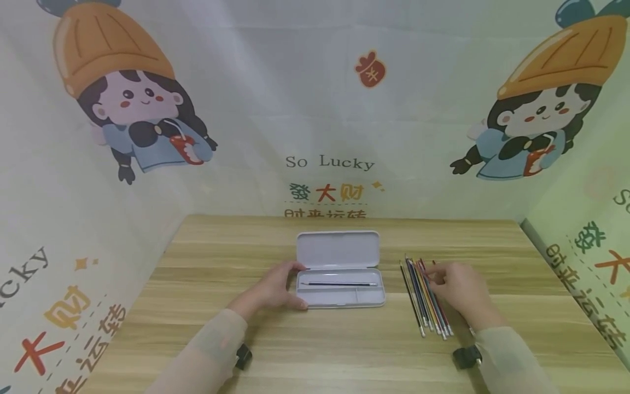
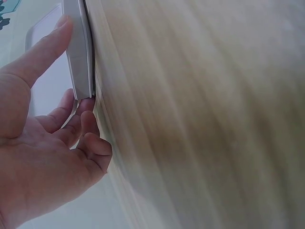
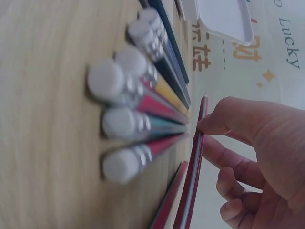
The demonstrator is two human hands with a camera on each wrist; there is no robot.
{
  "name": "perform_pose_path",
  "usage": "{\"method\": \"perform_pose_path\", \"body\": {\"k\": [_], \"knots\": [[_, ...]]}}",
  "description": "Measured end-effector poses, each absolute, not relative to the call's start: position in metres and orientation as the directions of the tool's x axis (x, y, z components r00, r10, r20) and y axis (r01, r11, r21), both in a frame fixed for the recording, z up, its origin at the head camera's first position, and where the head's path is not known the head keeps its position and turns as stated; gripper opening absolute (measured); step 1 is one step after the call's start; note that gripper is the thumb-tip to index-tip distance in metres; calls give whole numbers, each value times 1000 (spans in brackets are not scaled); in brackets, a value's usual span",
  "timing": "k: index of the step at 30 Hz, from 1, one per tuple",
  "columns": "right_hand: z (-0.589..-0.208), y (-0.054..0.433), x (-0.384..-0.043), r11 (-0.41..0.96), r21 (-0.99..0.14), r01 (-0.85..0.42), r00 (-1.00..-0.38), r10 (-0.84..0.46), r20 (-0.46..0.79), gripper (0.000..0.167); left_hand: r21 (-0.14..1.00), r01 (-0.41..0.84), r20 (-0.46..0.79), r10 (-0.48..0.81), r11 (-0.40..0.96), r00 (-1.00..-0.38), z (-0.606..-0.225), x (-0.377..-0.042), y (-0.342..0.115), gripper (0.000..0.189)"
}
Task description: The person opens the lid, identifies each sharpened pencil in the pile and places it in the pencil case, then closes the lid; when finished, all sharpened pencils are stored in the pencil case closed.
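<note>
A white, open pencil case (image 1: 327, 297) lies on the table with its lid (image 1: 338, 249) tilted back. One dark pencil (image 1: 339, 284) lies in its long rear compartment. My left hand (image 1: 275, 287) grips the case's left end, thumb at the front corner and fingers at the back, as the left wrist view also shows. To the right, my right hand (image 1: 461, 287) pinches a red-and-silver striped pencil (image 3: 193, 171) between thumb and index finger. Beside that hand lies a loose bunch of pencils (image 1: 424, 301), their white erasers (image 3: 107, 80) towards me. Another red pencil (image 3: 170, 198) shows below the pinched one.
The wooden table (image 1: 339, 350) carries the case and the pencils. A printed cloth (image 1: 315, 109) stands behind it and along both sides. Each wrist wears a small black device, the left one (image 1: 243, 356) and the right one (image 1: 466, 357) near the tabletop.
</note>
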State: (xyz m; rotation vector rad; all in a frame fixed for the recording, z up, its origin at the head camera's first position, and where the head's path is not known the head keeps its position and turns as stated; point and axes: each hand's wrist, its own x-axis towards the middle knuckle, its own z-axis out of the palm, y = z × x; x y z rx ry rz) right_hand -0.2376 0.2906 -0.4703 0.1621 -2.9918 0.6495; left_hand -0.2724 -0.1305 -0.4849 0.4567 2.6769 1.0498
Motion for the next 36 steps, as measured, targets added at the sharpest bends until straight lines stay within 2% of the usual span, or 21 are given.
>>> {"method": "perform_pose_path", "body": {"k": [10,28,36], "knots": [[-472,277,-240,856,-463,-231,-972,-178,155,18,689,228,-69,375,688,-924,-486,-273,-130,85],[-465,250,-245,821,-432,-374,-927,-320,194,18,707,224,-73,384,671,-920,-484,-271,-130,85],[-467,221,-255,796,-471,-380,-924,-347,159,12,701,237,-55,383,673,-922,-485,-271,-130,84]]}}
